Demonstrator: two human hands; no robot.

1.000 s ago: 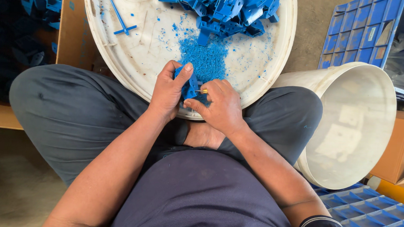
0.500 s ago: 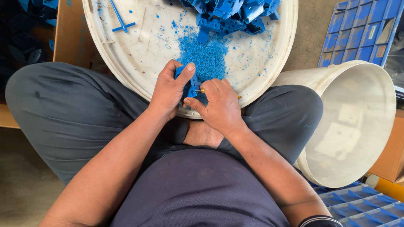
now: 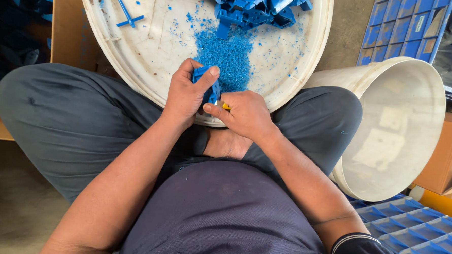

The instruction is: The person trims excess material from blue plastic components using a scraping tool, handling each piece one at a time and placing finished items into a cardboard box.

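I sit cross-legged with a large round white tub (image 3: 137, 62) in front of my knees. My left hand (image 3: 187, 92) grips a small blue plastic part (image 3: 206, 80) over the tub's near rim. My right hand (image 3: 244, 112) is closed around a small tool with a yellow handle (image 3: 226, 106), its tip against the part. A pile of blue plastic shavings (image 3: 229, 56) lies in the tub just beyond my hands. Several more blue plastic parts (image 3: 251, 6) are heaped at the tub's far side.
A thin blue sprue piece (image 3: 124, 11) lies in the tub at the left. A white bucket (image 3: 394, 124) lies tipped on its side at my right. Blue gridded trays sit at upper right (image 3: 403, 28) and lower right (image 3: 409, 231). A cardboard box (image 3: 63, 18) stands at left.
My hands have stayed over the tub's near rim, with small shifts of the fingers around the blue part. The view has tilted slightly, so the tub sits a little lower.
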